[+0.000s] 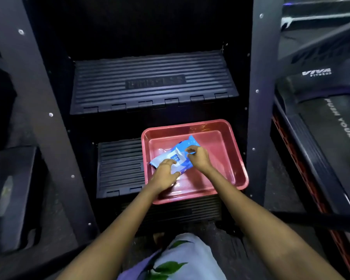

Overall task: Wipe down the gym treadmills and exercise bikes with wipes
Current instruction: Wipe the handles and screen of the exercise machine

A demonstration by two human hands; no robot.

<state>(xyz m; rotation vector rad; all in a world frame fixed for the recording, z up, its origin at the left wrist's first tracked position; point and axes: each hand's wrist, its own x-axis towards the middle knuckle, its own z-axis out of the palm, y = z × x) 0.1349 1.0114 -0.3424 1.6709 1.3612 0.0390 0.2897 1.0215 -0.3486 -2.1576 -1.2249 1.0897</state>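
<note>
A blue and white pack of wipes [182, 150] lies in a red plastic tray [226, 154] that sits on the lower ribbed step of a stair machine [119, 164]. My left hand [166, 174] holds the pack's near end, thumb and fingers curled round it. My right hand [198, 158] pinches at the flap on top of the pack near its middle. Both forearms reach forward from the bottom of the view.
A second ribbed black step [152, 83] rises behind the tray. Dark frame posts [259, 98] stand on both sides. A treadmill [321, 122] with a white logo lies to the right, and a dark machine base [10, 190] to the left. My patterned clothing [182, 259] shows at the bottom.
</note>
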